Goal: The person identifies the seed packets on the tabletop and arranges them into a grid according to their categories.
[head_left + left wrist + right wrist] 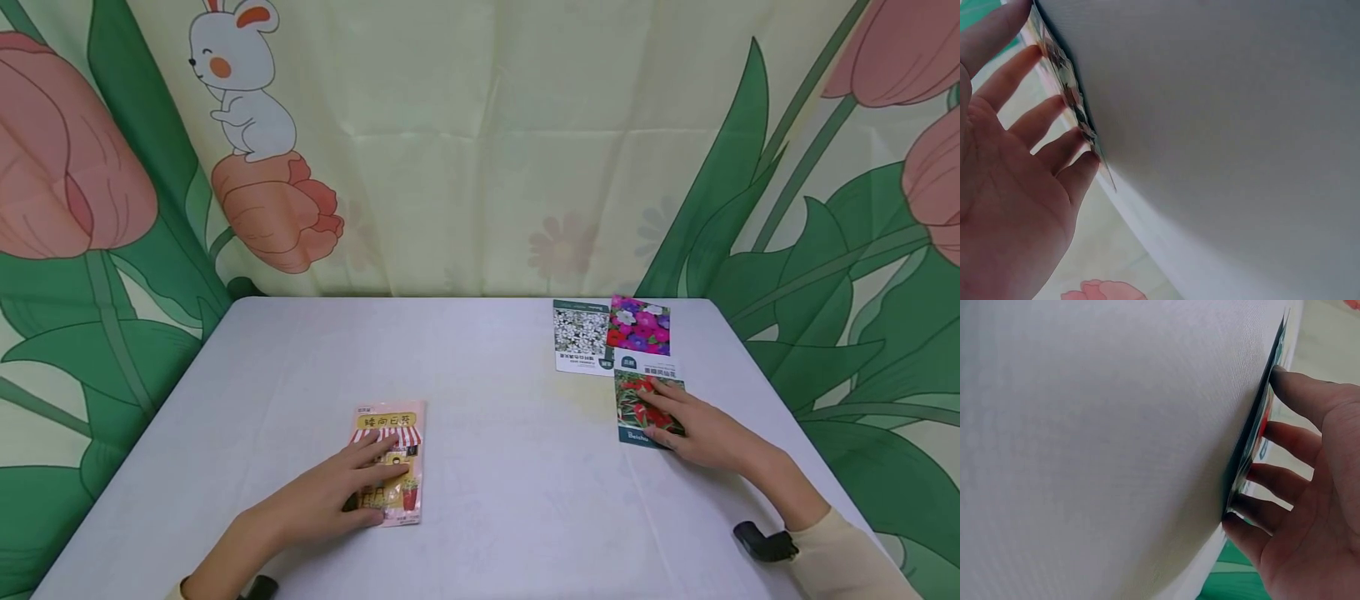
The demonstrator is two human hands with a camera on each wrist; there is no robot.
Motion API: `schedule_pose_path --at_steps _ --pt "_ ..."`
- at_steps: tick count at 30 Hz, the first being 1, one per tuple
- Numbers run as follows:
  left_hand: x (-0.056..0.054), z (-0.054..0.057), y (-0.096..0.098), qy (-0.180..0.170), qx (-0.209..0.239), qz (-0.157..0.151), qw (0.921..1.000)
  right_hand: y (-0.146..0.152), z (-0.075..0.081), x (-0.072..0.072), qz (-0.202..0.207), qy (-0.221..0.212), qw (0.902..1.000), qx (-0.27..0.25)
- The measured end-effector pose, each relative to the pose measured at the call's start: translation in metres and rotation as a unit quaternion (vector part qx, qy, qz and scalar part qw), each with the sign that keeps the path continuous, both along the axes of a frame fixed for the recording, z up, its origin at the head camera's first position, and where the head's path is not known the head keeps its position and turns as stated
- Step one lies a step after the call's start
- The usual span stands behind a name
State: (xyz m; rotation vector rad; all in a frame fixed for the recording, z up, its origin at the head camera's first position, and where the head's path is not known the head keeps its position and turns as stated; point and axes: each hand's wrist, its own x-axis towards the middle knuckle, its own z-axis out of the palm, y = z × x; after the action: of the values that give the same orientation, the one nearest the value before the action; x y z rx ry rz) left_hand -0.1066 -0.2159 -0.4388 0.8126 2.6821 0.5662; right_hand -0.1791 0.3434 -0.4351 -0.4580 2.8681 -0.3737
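Observation:
My left hand point(318, 500) rests with spread fingers on a pink flat packet point(390, 419) printed with a red-and-white striped awning. In the left wrist view the fingertips point(1089, 159) touch the face of this packet, and the thumb lies near its edge. On the right, my right hand point(701, 432) lies over a flower-seed packet point(628, 408) with red blooms and a dark lower band. Its fingers point(1291, 440) are nearly straight and press on the packet's face in the right wrist view. The hand covers part of the printed picture.
Behind the right hand lie a seed packet with white flowers point(581, 333) and one with pink and purple flowers point(640, 327), overlapping at their edges. A white cloth covers the table point(510, 483). A printed curtain point(465, 167) hangs along the back edge.

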Motion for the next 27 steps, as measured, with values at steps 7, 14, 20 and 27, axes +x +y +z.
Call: schedule_pose_path --at_steps 7,14,20,27 --pt "0.0010 -0.0012 -0.0039 0.003 0.004 0.003 1.0000 0.0002 0.0003 0.0008 -0.001 0.001 1.0000 0.001" --pt "0.0018 -0.0016 -0.0079 0.003 0.003 0.005 1.0000 -0.0003 0.0004 0.0011 -0.002 -0.001 1.0000 0.002" --pt "0.0010 -0.0021 -0.0097 0.017 -0.001 0.001 0.9999 -0.0009 0.0016 0.0004 -0.002 -0.003 1.0000 0.003" --pt "0.0016 0.0016 -0.0081 0.013 -0.003 0.010 0.9999 -0.0024 0.0043 0.0008 0.001 -0.003 1.0000 0.000"
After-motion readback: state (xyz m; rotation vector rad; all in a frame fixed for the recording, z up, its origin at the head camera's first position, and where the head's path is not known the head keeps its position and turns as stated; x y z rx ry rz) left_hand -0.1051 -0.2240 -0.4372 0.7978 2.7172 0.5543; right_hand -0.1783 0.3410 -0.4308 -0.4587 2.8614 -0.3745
